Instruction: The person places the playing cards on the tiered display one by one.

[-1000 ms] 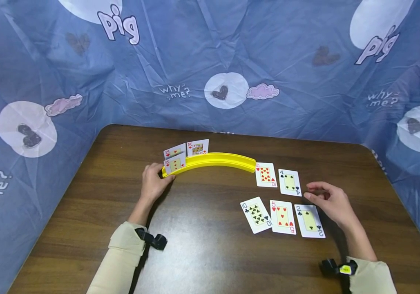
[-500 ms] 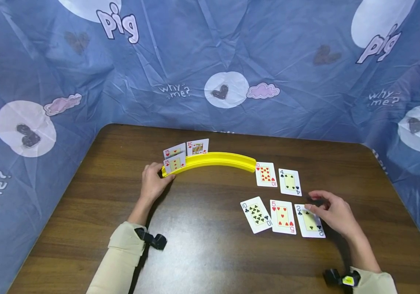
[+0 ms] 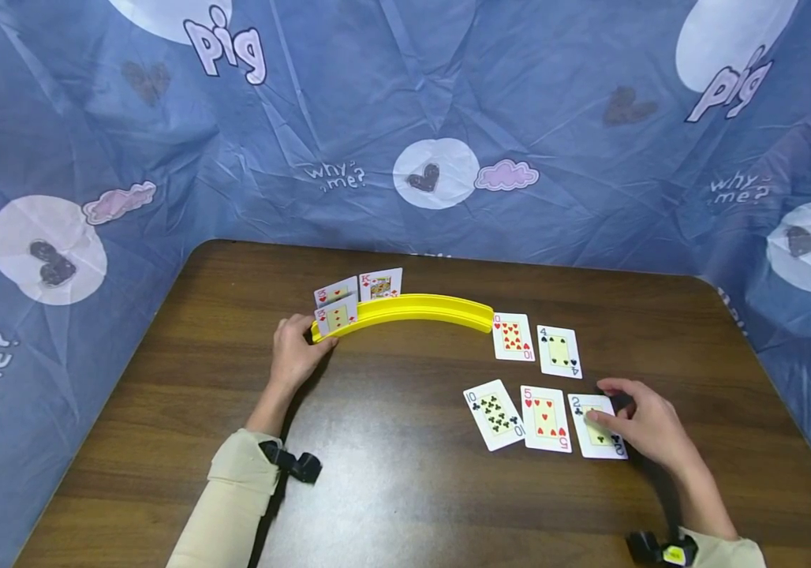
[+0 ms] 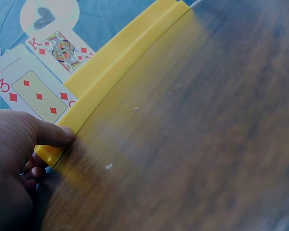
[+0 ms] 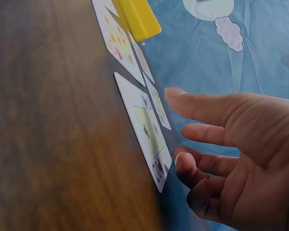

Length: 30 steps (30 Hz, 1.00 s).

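Note:
My left hand (image 3: 294,353) grips the left end of a curved yellow card holder (image 3: 427,308), its thumb along the front edge in the left wrist view. A three of diamonds (image 3: 337,317) stands in the holder beside that hand. Behind it are a red three (image 3: 327,293), partly covered, and a king of diamonds (image 3: 380,285). My right hand (image 3: 647,426) is over the right side of a two of clubs (image 3: 593,446) lying face up. Thumb and fingers are apart with nothing between them in the right wrist view, where the two of clubs (image 5: 144,134) lies just beyond the fingertips.
A five of hearts (image 3: 546,420) and a ten of clubs (image 3: 494,416) lie left of the two. Farther back are a ten of hearts (image 3: 513,338), at the holder's right end, and a four of spades (image 3: 559,353). Patterned blue cloth (image 3: 434,95) hangs behind the wooden table (image 3: 391,473).
My right hand has come toward me, from beside the four of spades to over the two of clubs. The left hand, the holder and the cards stay where they were.

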### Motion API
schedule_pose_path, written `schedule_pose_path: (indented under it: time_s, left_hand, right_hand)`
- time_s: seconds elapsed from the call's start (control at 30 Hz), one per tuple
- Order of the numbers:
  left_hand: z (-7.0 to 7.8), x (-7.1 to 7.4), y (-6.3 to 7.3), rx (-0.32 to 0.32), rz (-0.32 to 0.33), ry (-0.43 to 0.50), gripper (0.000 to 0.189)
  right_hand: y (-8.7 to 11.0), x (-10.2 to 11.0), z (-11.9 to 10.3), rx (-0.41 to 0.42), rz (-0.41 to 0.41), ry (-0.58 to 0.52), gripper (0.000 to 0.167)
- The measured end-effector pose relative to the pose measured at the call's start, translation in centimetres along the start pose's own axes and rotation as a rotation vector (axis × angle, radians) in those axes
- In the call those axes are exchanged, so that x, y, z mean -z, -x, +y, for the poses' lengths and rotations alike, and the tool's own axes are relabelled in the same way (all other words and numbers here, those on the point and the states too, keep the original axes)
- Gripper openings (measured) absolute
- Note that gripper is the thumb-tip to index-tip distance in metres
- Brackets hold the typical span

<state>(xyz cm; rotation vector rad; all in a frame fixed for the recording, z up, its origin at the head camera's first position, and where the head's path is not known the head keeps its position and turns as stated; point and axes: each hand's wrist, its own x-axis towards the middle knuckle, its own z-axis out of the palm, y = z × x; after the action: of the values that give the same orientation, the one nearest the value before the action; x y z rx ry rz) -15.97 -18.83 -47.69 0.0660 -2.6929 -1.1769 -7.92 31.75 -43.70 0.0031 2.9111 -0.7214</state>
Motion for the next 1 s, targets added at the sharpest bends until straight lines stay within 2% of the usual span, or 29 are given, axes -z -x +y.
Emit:
schedule_pose_path:
  time_s: [0.17, 0.5, 0.8, 1.0]
  left_hand:
    - [0.0, 0.0, 0.0, 0.002, -0.003, -0.003, 0.039]
    - [-0.1, -0.1, 0.0, 0.006, 0.002, -0.005, 0.040]
    - [0.1, 0.0, 0.1, -0.005, 0.002, 0.005, 0.039]
    - [0.1, 0.1, 0.0, -0.003, -0.006, -0.004, 0.039]
  right_hand:
    - [0.5, -0.2, 0.1, 0.013, -0.014, 0.014, 0.070]
    - [1.4, -0.7, -0.2, 0.059, -0.044, 0.113, 0.107]
    - [1.9, -1.3, -0.2, 0.012, -0.093, 0.117, 0.122]
    - [1.8, -1.5, -0.2, 0.013, -0.103, 0.146, 0.122]
